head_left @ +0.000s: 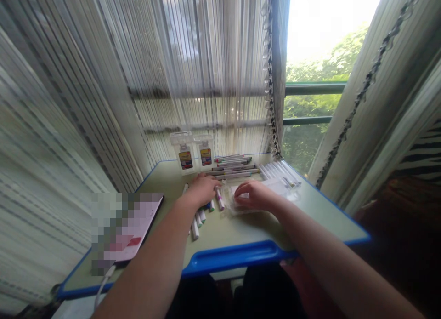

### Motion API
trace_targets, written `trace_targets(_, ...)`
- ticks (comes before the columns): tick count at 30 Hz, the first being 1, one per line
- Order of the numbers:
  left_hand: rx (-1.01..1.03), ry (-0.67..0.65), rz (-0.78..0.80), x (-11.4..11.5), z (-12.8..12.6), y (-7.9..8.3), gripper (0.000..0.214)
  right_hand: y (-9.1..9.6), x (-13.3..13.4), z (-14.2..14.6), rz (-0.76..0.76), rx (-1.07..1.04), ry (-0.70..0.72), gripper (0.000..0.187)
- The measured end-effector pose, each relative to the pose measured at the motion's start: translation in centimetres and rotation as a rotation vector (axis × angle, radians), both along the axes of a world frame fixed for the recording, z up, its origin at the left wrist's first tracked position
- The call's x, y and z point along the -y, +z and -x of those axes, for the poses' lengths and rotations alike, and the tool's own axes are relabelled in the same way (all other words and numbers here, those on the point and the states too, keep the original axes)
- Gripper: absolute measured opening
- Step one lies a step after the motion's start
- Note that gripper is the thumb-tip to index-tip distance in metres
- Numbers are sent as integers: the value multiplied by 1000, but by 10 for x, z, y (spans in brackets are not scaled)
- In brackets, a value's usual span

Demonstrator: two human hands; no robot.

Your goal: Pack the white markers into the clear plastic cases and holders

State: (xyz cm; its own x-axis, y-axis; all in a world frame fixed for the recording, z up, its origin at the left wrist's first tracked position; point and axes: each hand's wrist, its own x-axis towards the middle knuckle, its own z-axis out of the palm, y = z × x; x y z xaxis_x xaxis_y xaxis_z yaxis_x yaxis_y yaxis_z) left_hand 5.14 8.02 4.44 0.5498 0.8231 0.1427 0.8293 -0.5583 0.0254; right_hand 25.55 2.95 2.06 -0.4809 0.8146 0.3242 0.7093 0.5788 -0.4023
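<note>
My left hand (205, 188) is over a loose group of white markers near the middle of the table. Its fingers are closed at the upper end of a marker with a purple band (219, 199). Below that hand, several white markers with green bands (195, 228) lie fanned out, partly covered by my wrist. My right hand (253, 194) bends its fingers and thumb around the near left part of a clear plastic case (279, 186) lying on the table. Something white shows between the fingers, too small to make out.
Two clear cases with labels (186, 159) stand at the back. Behind my hands lie rows of thin markers (237, 168), and more white markers (278, 171) at the right. A pink-screened tablet (143, 222) with a cable is at the left. A blue tray edge (236, 256) runs along the front.
</note>
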Motion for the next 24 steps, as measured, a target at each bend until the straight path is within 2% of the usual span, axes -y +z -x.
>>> trace_targets(4, 30, -2, -24, 3, 1, 0, 36, 2, 1, 0, 9, -5, -10, 18)
trace_targets(10, 107, -29, -90, 5, 0, 3, 26, 8, 5, -1, 49, 1, -127, 22)
trace_targets(14, 86, -11, -133, 3, 3, 4, 21, 8, 5, -2, 60, -12, -130, 22)
trace_targets(18, 142, -26, -253, 1, 6, 13, 17, 5, 2, -2, 60, -27, -123, 20)
trace_targets(21, 268, -115, -278, 2, 5, 19, 15, 4, 0, -1, 38, -105, -159, 20)
trace_targets(24, 390, -270, -262, 7, -2, 17, 15, 6, -1, 0, 48, -330, -172, 31)
